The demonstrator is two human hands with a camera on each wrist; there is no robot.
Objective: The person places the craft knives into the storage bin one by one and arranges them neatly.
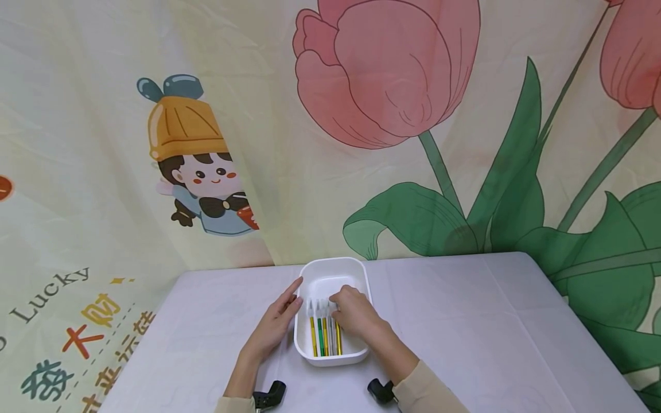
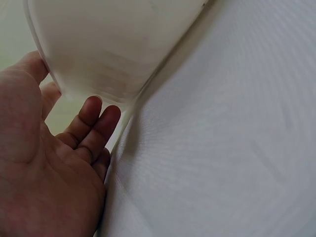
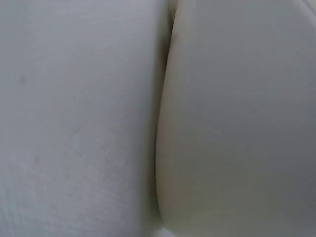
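A white tray (image 1: 335,362) lies on the table, with several slim pen-like sticks (image 1: 319,337) side by side in its near half. Their barrels are yellow, green and silver, with clear tops pointing away from me. My left hand (image 1: 272,324) is at the tray's left side, its fingers fairly straight and touching the rim; the left wrist view shows that hand (image 2: 59,143) beside the tray wall (image 2: 108,49). Reaching in over the right rim, my right hand (image 1: 356,311) has its fingers curled and pinches the top of the rightmost stick. The right wrist view shows only the tray's outer wall (image 3: 237,123), not the hand.
White cloth covers the table (image 1: 454,327). Black wrist-camera mounts (image 1: 271,394) show near both wrists. Behind the table hangs a printed curtain (image 1: 289,189) with tulips and a cartoon figure.
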